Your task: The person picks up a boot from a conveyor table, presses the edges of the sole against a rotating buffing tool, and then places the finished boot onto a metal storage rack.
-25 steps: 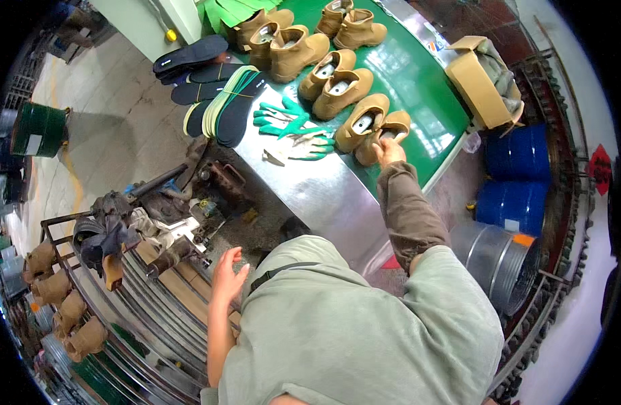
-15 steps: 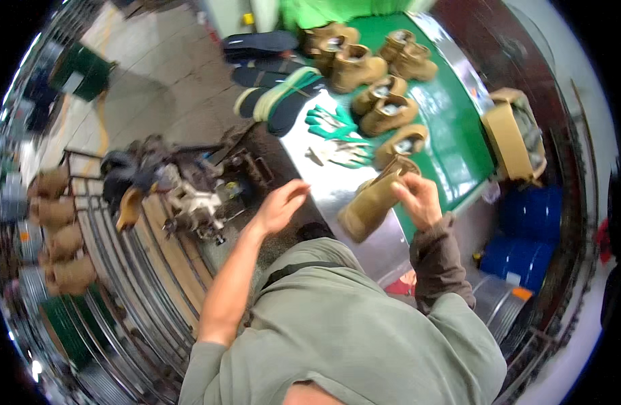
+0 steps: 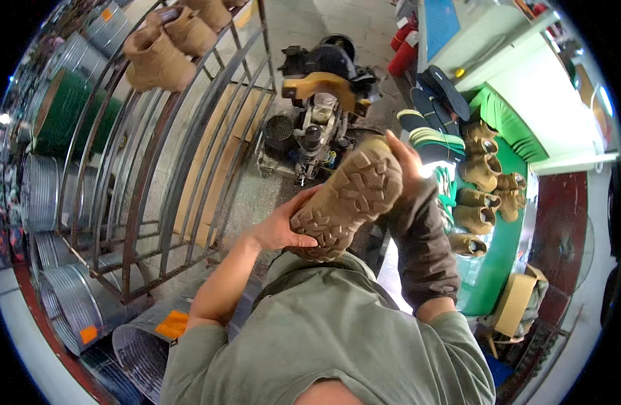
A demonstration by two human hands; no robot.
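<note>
A tan boot [image 3: 354, 202] is held in front of my body, its lugged sole turned up toward me. My left hand [image 3: 282, 226] grips one end of it, thumb across the sole's edge. At the other end, my right hand [image 3: 406, 162] is closed around the boot's side; part of its fingers is hidden behind the boot. Beyond the boot stands a machine [image 3: 317, 121] with a yellow-brown curved part and a dark motor. A dark sleeve [image 3: 428, 250] covers my right forearm, while the left one is bare.
On the left, a metal rack [image 3: 138, 202] carries several tan boots [image 3: 160, 61]. To the right, a green-topped table [image 3: 482, 290] bears more boots, insoles [image 3: 445, 94] and green-white gloves [image 3: 445, 192]. Metal drums [image 3: 87, 297] stand at the lower left, and red fire extinguishers [image 3: 403, 54] at the back.
I have turned left from the table toward the rack and machine. The boot has come along in my right hand, now sole up, and my left hand, free before, has taken hold of it.
</note>
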